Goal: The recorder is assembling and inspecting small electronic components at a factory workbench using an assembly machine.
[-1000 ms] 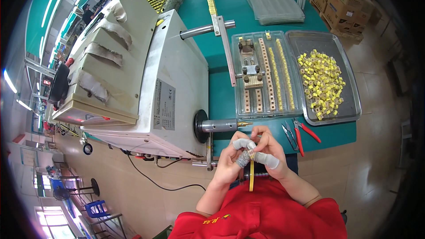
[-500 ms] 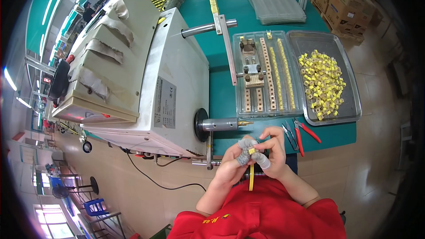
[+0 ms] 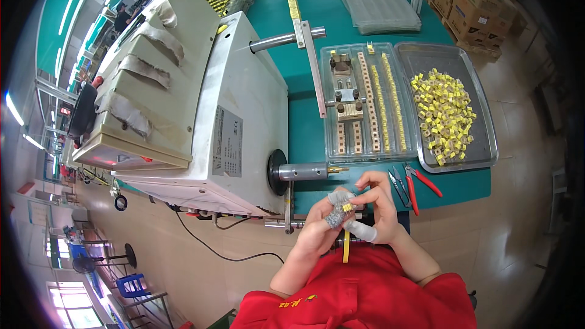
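In front of my red shirt, my left hand (image 3: pixel 318 222) is closed, with a small yellow-taped coil (image 3: pixel 347 207) between its thumb and forefinger. Grey finger covers sheathe those fingertips. My right hand (image 3: pixel 381 210) is at the coil's right side: a fingertip touches the coil, while the thumb, in a pale cover, is spread away below it. A narrow yellow tape (image 3: pixel 346 247) runs down just under my hands; whether it joins the coil is hidden.
A white winding machine (image 3: pixel 244 116) with a spindle (image 3: pixel 304 171) stands left. A clear tray (image 3: pixel 332 152) holds rows of parts and a metal fixture (image 3: pixel 348 94). Right of it, a metal tray (image 3: pixel 481 155) carries many yellow coils. Red-handled cutters (image 3: pixel 411 189) and tweezers (image 3: pixel 398 186) lie nearby.
My right thumb has moved down and away from the coil, toward the yellow tape. The left hand keeps hold of the coil in nearly the same place.
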Demonstrator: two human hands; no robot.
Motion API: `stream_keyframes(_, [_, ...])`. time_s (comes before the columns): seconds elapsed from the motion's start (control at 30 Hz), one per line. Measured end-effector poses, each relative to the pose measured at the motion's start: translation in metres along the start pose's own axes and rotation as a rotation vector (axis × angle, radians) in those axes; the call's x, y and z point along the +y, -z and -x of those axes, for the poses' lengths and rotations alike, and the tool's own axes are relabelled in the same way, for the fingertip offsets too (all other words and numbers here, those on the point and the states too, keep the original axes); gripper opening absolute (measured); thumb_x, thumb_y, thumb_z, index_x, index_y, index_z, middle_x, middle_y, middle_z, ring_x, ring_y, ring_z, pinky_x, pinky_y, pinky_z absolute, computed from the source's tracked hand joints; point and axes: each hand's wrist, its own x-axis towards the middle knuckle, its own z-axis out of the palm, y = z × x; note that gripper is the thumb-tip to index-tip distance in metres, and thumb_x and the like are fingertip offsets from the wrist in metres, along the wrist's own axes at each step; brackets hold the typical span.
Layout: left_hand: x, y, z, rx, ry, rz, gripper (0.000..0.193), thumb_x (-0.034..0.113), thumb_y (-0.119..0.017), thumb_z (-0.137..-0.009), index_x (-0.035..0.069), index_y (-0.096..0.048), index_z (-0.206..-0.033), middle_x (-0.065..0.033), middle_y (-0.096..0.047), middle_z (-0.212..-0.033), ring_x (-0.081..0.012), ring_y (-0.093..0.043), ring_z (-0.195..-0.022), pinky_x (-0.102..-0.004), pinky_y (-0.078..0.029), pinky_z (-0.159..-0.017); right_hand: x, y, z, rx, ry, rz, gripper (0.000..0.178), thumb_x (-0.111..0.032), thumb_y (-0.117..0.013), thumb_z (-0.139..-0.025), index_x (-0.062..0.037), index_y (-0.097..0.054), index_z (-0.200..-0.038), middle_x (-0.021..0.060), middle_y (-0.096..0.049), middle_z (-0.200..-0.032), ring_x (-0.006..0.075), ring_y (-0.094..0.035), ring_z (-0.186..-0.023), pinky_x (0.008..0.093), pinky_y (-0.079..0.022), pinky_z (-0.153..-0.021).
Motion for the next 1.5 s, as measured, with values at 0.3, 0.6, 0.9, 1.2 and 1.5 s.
stream_keyframes(0.3, [0.003,-0.002,-0.002,0.016,0.079,-0.009,0.027,0.009,-0.058,-0.078,0.003,-0.046,-0.101,0.0006,-0.044,-0.087,-0.0068,-0.045,-0.079,-0.0196,-0.037,-0.071,0.012,-0.003,0.006,0.027,-0.038,-0.080,0.035,-0.022,-0.077,-0.065,-0.0077,-0.055,-0.087,0.0103,-0.043,-0.100,0.0222,-0.043,-0.090,0.0315,-0.037,-0.079])
stream_keyframes(0.6, [-0.011,-0.006,-0.005,0.031,-0.267,-0.395,0.020,0.000,-0.052,-0.077,0.002,-0.048,-0.096,-0.0022,-0.036,-0.098,-0.0097,-0.043,-0.087,-0.0211,-0.036,-0.076,0.010,-0.017,0.013,0.092,-0.090,-0.321,0.034,-0.019,-0.074,-0.068,-0.0076,-0.051,-0.090,0.0105,-0.037,-0.102,0.0196,-0.039,-0.096,0.0284,-0.033,-0.085])
stream_keyframes(0.9, [-0.012,-0.008,-0.003,0.142,-0.178,-0.139,0.037,0.017,-0.065,-0.072,0.003,-0.044,-0.100,-0.0014,-0.038,-0.092,-0.0117,-0.041,-0.077,-0.0238,-0.036,-0.067,0.010,-0.024,0.015,0.128,-0.042,-0.126,0.033,-0.012,-0.070,-0.069,-0.0075,-0.050,-0.095,0.0105,-0.035,-0.103,0.0198,-0.042,-0.090,0.0292,-0.036,-0.081])
stream_keyframes(1.2, [-0.012,-0.014,-0.007,0.204,-0.290,-0.315,0.025,0.002,-0.056,-0.073,0.002,-0.047,-0.096,-0.0011,-0.038,-0.093,-0.0103,-0.043,-0.081,-0.0212,-0.036,-0.071,0.009,-0.032,0.017,0.216,-0.128,-0.371,0.029,-0.004,-0.063,-0.072,-0.0063,-0.049,-0.097,0.0104,-0.035,-0.103,0.0188,-0.039,-0.095,0.0272,-0.033,-0.085])
stream_keyframes(1.5, [-0.013,-0.008,-0.003,0.180,-0.416,-0.515,0.023,-0.009,-0.050,-0.076,0.000,-0.049,-0.098,-0.0038,-0.036,-0.098,-0.0110,-0.043,-0.090,-0.0219,-0.035,-0.082,-0.001,-0.033,0.012,0.222,-0.172,-0.439,0.026,-0.002,-0.061,-0.071,-0.0052,-0.050,-0.094,0.0102,-0.035,-0.102,0.0183,-0.039,-0.096,0.0275,-0.032,-0.087])
